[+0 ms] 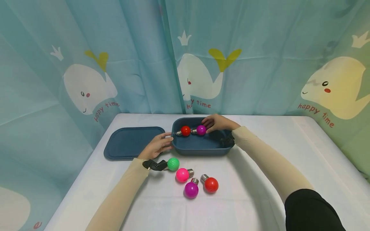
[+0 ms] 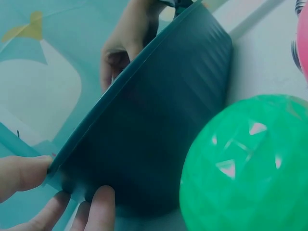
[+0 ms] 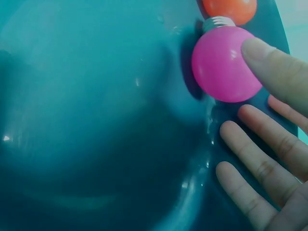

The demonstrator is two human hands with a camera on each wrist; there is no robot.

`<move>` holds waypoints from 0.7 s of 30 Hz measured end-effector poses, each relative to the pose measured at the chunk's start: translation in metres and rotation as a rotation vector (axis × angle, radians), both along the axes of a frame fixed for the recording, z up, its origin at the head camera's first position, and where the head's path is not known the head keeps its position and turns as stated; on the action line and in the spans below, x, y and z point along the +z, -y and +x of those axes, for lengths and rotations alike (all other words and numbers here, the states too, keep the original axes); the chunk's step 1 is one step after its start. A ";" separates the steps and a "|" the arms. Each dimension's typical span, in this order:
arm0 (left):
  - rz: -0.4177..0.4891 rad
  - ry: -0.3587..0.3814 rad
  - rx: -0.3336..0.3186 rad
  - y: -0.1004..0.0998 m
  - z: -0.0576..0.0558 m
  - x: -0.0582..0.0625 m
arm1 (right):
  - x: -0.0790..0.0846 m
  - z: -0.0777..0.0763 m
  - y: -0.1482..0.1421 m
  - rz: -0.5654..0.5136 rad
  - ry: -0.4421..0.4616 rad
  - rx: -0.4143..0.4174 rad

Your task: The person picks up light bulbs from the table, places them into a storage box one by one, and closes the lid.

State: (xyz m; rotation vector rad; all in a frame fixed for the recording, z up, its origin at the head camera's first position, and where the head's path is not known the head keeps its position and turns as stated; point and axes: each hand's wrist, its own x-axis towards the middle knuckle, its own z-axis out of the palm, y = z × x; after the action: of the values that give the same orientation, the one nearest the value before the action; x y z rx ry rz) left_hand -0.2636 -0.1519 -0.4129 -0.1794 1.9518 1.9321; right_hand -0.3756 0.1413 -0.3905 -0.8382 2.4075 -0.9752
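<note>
A dark blue box (image 1: 199,152) holds a red bulb (image 1: 186,130) and a purple bulb (image 1: 201,130), lying in a row near its far left side. My right hand (image 1: 218,123) reaches over the far rim. In the right wrist view its thumb (image 3: 274,70) overlaps the purple bulb's edge, and the other fingers are extended along the box wall, apart from the bulb. With loosely extended fingers, my left hand (image 1: 157,146) touches the box's left end. The left wrist view shows one fingertip (image 2: 36,166) at the rim and others against the outer wall.
In front of the box lie a green bulb (image 1: 173,164), a pink bulb (image 1: 182,175), another purple bulb (image 1: 191,190) and another red bulb (image 1: 211,185). A flat dark blue lid (image 1: 130,142) rests left of the box. A printed curtain (image 1: 150,64) hangs behind the white table (image 1: 245,199).
</note>
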 end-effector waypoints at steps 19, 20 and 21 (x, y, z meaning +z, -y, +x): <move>0.001 0.001 0.002 -0.002 0.000 0.001 | 0.032 0.020 -0.016 -0.010 -0.042 0.011; 0.000 0.002 0.005 -0.003 0.000 0.001 | 0.034 0.021 -0.016 -0.010 -0.055 0.010; 0.001 0.001 0.005 -0.003 0.000 0.001 | 0.036 0.023 -0.017 -0.010 -0.070 0.009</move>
State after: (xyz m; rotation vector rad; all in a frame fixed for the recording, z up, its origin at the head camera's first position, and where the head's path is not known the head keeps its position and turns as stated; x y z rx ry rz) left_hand -0.2638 -0.1493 -0.4120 -0.1851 1.9512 1.9355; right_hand -0.3526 0.1579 -0.3548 -0.9004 2.4571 -0.9697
